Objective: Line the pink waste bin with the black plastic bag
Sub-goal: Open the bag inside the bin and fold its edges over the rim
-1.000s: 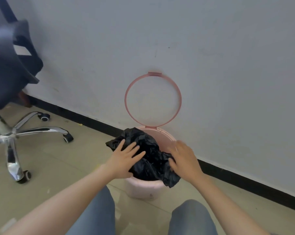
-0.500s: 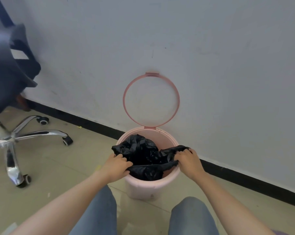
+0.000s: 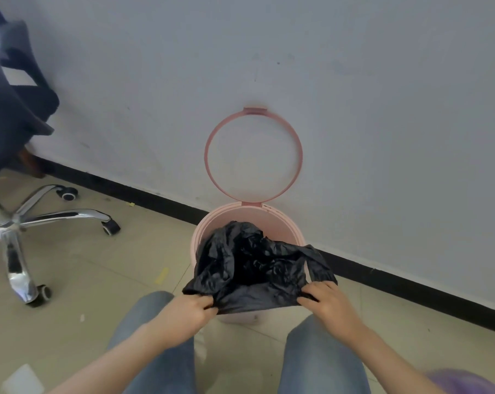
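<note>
The left hand [image 3: 193, 308] is closed in a pinch on the near left edge of the black plastic bag [image 3: 255, 268], fingers curled under the film; the right hand [image 3: 326, 301] pinches the near right edge likewise, thumb on top. Between the two grips the bag's hem is drawn taut and folded down over the near side of the pink waste bin [image 3: 274, 220], which stands on the floor against the wall [image 3: 354, 95] directly ahead of the person's knees [image 3: 320, 345]. The far half of the bag lies crumpled inside the mouth, and the bin's far inner wall is bare. The hinged pink ring [image 3: 253, 155] stands upright, leaning at the wall. Judgement: the step in hand is cuffing the bag's mouth over the rim. To do it well, hold even tension in both pinches, work the hem round each side toward the hinge, then press the slack down so that the film meets the bin's wall. The thin film would likely tear or slip off if pulled hard from one side only. The upright ring's hinge will obstruct the cuff at the rear. An office chair [image 3: 27, 220] stands well apart on the left; scraps litter the tiled floor [image 3: 98, 280]; neither obstructs.
</note>
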Action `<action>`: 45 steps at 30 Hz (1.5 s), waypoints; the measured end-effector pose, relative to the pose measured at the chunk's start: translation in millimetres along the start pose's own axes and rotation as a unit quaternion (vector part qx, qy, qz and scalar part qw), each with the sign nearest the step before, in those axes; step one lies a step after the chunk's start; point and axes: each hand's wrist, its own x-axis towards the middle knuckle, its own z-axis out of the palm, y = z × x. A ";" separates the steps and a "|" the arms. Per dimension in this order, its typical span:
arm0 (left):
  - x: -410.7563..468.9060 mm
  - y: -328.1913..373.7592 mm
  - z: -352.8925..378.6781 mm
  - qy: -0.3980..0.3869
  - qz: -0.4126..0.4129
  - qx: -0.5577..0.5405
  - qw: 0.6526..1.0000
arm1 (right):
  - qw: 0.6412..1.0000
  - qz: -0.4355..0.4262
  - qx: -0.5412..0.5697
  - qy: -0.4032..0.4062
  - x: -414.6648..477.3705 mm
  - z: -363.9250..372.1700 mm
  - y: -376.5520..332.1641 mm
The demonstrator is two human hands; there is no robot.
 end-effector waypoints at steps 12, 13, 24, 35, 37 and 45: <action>91.3 67.1 2.9 -0.041 -0.181 -0.132 0.974 | 0.992 0.127 -0.004 0.001 -6.2 27.4 -8.8; 93.3 66.4 10.9 -0.080 -0.185 -0.143 0.969 | 0.986 0.158 0.049 0.016 -7.4 30.5 -7.7; 90.8 67.0 23.1 -0.033 -0.205 -0.125 0.970 | 0.955 0.271 0.106 0.061 45.7 26.3 -20.0; 82.7 63.6 12.8 -0.032 -0.162 -0.086 0.982 | 0.850 0.395 0.349 0.009 66.2 39.9 17.9; 80.6 61.6 1.1 0.022 -0.158 -0.056 0.986 | 0.886 0.401 0.223 0.069 61.7 36.1 16.1; 85.8 5.7 -3.3 0.020 -0.309 -0.030 0.950 | 0.908 0.387 0.159 -0.014 81.9 32.2 -3.5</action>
